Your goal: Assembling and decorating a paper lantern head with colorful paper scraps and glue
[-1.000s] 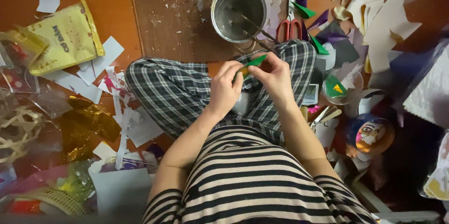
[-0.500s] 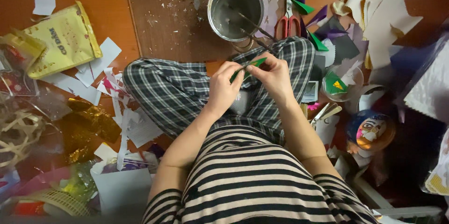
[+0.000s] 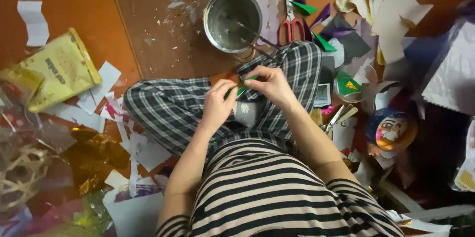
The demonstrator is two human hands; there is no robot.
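Fingers of the left hand (image 3: pixel 219 104) and right hand (image 3: pixel 269 84) hide most of the green paper piece (image 3: pixel 243 88). The scissors (image 3: pixel 290 17) are cut off at the top edge, and the woven basket (image 3: pixel 17 177) at the left edge.

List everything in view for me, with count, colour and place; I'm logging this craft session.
small folded green paper piece: one, green, pinched between both hands over the lap
round metal pot: one, silver, on the floor ahead of the knees
red-handled scissors: one, right of the pot
yellow plastic bag: one, far left
white paper scraps: many, left floor
woven cane ball: one, beige, lower left
round painted face mask: one, blue and orange, right
left hand: fingers on the green piece
right hand: fingers on the green piece
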